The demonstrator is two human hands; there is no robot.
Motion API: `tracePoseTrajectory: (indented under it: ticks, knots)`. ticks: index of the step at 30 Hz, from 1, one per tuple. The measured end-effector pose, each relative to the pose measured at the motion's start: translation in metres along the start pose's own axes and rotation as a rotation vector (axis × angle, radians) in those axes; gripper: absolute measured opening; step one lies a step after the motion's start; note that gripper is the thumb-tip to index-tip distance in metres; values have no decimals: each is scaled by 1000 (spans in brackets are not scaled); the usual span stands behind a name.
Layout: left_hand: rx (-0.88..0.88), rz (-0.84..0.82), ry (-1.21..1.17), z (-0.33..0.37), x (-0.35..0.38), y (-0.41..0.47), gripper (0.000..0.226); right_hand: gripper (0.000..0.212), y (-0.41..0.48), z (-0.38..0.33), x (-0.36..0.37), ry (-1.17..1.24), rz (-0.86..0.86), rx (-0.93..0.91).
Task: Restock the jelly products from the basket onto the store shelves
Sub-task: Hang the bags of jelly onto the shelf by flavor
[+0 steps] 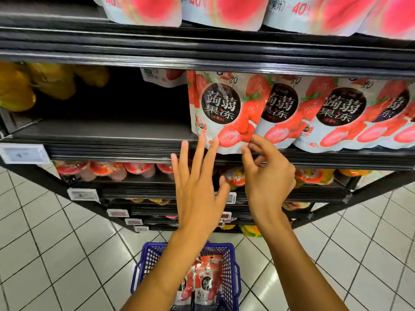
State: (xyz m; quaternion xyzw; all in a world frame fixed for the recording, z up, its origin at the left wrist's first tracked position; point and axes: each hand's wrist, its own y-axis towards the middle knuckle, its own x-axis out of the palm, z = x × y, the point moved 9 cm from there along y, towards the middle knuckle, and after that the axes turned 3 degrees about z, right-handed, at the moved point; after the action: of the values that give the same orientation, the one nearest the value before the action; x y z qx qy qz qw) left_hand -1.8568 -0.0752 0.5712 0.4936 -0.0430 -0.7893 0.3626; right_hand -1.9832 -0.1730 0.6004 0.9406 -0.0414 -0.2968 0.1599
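A strawberry jelly pouch point(224, 111) stands upright at the left end of a row of like pouches point(336, 113) on the middle shelf point(112, 140). My left hand point(197, 187) is flat with fingers spread, its fingertips touching the pouch's lower left edge. My right hand point(267, 173) hovers at the pouch's lower right corner, fingers curled and apart, holding nothing. On the floor below, a blue basket point(231, 272) holds more strawberry pouches point(202, 283), partly hidden by my left forearm.
The shelf left of the pouch row is bare and dark, with yellow packs point(33, 84) at the far left. Peach pouches point(224, 12) fill the shelf above. Jelly cups point(107, 170) line the shelf below. White price tags point(22, 154) hang on shelf edges above a tiled floor.
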Motion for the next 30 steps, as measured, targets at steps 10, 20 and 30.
tracePoseTrajectory:
  ticks: [10, 20, 30]
  knots:
    - [-17, -35, 33, 1, 7, 10, 76, 18, 12, 3, 14, 116, -30, 16]
    - [-14, -28, -39, 9, 10, 8, 75, 12, 10, 17, 4, 290, -70, 63]
    - [-164, 14, -226, -63, 17, -69, 30, 16, -78, 78, 43, 205, -332, 30]
